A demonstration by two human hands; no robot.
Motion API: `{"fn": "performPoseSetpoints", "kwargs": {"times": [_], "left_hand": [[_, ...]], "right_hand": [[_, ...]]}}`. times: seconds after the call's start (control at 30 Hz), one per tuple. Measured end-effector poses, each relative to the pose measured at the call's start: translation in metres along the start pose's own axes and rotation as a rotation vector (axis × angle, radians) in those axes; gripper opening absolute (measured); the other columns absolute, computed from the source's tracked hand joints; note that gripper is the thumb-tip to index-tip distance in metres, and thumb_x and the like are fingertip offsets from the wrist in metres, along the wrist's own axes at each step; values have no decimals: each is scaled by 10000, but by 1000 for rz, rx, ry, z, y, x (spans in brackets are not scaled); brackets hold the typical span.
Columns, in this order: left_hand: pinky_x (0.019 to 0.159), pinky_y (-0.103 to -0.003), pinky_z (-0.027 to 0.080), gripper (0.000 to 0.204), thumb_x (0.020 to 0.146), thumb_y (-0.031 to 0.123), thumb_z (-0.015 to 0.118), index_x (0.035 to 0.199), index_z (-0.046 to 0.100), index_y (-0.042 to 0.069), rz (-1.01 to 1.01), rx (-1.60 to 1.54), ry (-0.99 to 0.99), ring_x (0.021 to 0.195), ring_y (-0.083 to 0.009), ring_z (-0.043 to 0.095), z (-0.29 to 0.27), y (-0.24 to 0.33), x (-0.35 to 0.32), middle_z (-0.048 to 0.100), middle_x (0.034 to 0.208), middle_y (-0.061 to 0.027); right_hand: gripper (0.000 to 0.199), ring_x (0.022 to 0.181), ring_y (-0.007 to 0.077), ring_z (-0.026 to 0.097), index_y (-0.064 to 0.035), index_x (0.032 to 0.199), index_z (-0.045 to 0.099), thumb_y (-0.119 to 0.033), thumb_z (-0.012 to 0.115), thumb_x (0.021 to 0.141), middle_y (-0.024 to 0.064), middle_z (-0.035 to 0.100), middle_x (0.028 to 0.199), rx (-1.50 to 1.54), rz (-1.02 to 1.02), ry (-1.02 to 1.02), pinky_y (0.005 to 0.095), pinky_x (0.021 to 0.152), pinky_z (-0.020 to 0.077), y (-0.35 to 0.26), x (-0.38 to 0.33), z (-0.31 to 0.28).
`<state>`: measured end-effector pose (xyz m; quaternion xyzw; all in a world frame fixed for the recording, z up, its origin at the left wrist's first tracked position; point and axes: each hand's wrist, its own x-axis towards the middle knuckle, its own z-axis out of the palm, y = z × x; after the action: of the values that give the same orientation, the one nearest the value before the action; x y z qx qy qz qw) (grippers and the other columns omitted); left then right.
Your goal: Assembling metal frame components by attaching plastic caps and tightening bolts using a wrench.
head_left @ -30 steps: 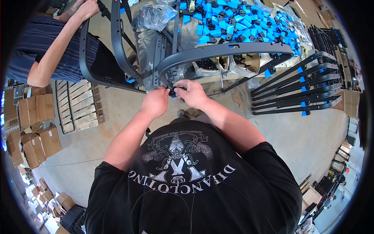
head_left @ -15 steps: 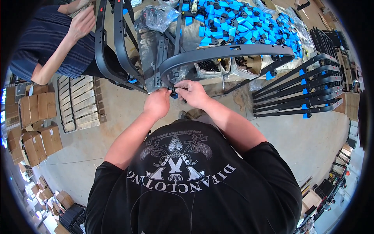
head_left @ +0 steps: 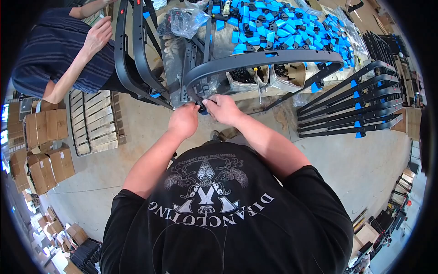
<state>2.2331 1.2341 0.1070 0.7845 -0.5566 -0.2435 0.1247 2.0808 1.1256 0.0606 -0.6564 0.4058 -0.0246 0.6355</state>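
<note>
Left hand [head_left: 184,119] closed in a loose fist just below the near end of the curved dark-grey frame bar [head_left: 264,59], fingers curled under, with nothing clearly seen in it. Right hand [head_left: 222,108] pinched shut on a small black-and-blue fitting [head_left: 202,108], pressed against that same end of the bar. Bar laid across the table [head_left: 255,93], arching away from the hands toward the right. Behind the bar, a heap of blue clips [head_left: 292,27] and a clear bag of parts [head_left: 182,20]; right of the bar, a stack of black rails with blue ends [head_left: 351,107]. Left of the bar, a second pair of curved frames [head_left: 132,59], swung closer and more upright than a second before, steadied by a co-worker's hand [head_left: 98,36]. Own hands barely shifted meanwhile, so the fitting work at the bar end judged as ongoing, not finished.
</note>
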Motion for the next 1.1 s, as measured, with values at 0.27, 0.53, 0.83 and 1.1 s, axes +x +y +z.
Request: {"fn": "performPoseSetpoints", "kwargs": {"times": [0.27, 0.53, 0.83, 1.1], "left_hand": [[852, -544, 498, 317, 1039, 266, 452, 987, 616, -1, -43, 33, -58, 965, -461, 640, -7, 9, 0, 674, 1003, -281], [825, -553, 504, 307, 1038, 271, 464, 1043, 629, 12, -64, 63, -60, 946, -471, 640, -4, 6, -1, 673, 1005, -287], [817, -559, 505, 303, 1042, 251, 449, 1014, 618, 1, -52, 71, -34, 926, -474, 643, 0, 5, -1, 677, 986, -285], [825, -545, 516, 304, 1038, 262, 457, 998, 615, 5, -55, 102, -7, 930, -461, 659, 1, 10, -2, 684, 1000, -275]], "right_hand": [[466, 1005, 468, 638, 42, 1019, 691, -370, 475, 994, 311, 675, 1009, -92, -118, 198, 497, 912, 486, -9, -5, 13], [477, 1018, 464, 634, 51, 1047, 680, -369, 458, 999, 321, 667, 1007, -163, -135, 247, 492, 919, 484, -19, -8, 16], [467, 1026, 465, 625, 25, 1048, 668, -375, 430, 1015, 302, 670, 1015, -143, -142, 236, 513, 921, 478, -11, -7, 23], [509, 1053, 469, 618, 50, 1041, 671, -389, 412, 1026, 303, 665, 1065, -91, -106, 320, 504, 939, 472, -7, -4, 32]]}}
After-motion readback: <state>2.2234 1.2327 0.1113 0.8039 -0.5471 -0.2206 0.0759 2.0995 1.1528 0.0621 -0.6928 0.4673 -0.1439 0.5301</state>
